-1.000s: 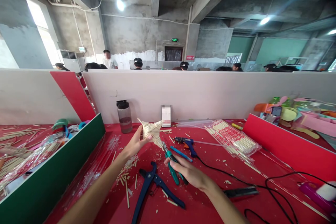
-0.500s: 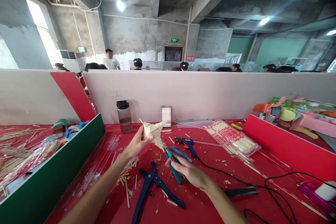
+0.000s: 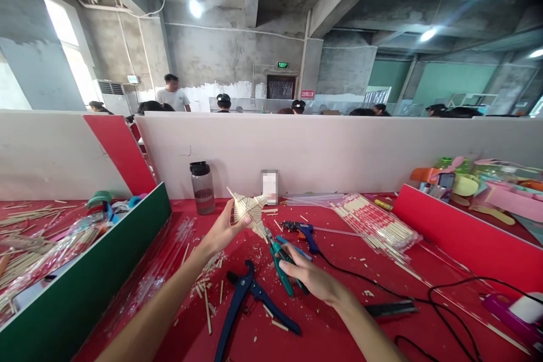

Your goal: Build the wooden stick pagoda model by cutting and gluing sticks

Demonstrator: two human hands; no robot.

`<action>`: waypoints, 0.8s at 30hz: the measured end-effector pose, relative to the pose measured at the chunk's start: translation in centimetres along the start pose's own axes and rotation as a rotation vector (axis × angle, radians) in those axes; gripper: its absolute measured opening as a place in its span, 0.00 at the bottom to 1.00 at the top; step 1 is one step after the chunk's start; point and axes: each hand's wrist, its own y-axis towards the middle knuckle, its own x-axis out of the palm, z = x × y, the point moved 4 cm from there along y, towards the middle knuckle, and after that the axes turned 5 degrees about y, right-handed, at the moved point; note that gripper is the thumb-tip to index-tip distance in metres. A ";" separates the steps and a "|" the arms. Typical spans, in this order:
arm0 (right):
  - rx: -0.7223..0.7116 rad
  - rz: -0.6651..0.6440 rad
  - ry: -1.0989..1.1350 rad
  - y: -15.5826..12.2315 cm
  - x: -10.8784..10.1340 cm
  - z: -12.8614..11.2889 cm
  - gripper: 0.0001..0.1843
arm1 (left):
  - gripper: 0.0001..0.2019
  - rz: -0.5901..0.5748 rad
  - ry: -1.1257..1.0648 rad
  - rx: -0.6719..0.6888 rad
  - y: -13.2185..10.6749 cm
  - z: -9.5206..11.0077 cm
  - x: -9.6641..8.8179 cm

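My left hand (image 3: 226,228) is closed on a star-shaped piece made of thin wooden sticks (image 3: 248,210), holding it up off the red table. The thumb lies over its front face. In my right hand (image 3: 307,272) is a pair of green-handled pliers (image 3: 281,271), its jaws at the lower point of the star. Whether the jaws touch the wood I cannot tell. Below the hands lies a blue pipe cutter (image 3: 246,288) with its handles spread. Behind the pliers rest a blue pen-like stick (image 3: 299,249) and a blue glue gun (image 3: 303,232).
Stick offcuts (image 3: 206,294) litter the red table (image 3: 339,328). A water bottle (image 3: 202,188) stands by the white partition (image 3: 339,153). Bundled sticks (image 3: 377,220) lie at right, near a black cable (image 3: 360,280). Green (image 3: 106,260) and red (image 3: 470,232) boards flank the area. People sit beyond.
The fingers of my right hand have shifted on the pliers' handles. The star has moved very slightly to the right in view. A standing person in the background has shifted left.
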 end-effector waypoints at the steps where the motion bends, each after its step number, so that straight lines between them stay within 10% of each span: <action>1: -0.001 -0.004 0.005 0.0 0.0 0.1 0.19 | 0.30 0.001 0.002 -0.002 0.0 0.0 0.0; 24: 0.044 -0.004 0.045 0.3 -0.1 0.6 0.23 | 0.30 0.013 -0.025 -0.017 0.1 -0.6 0.3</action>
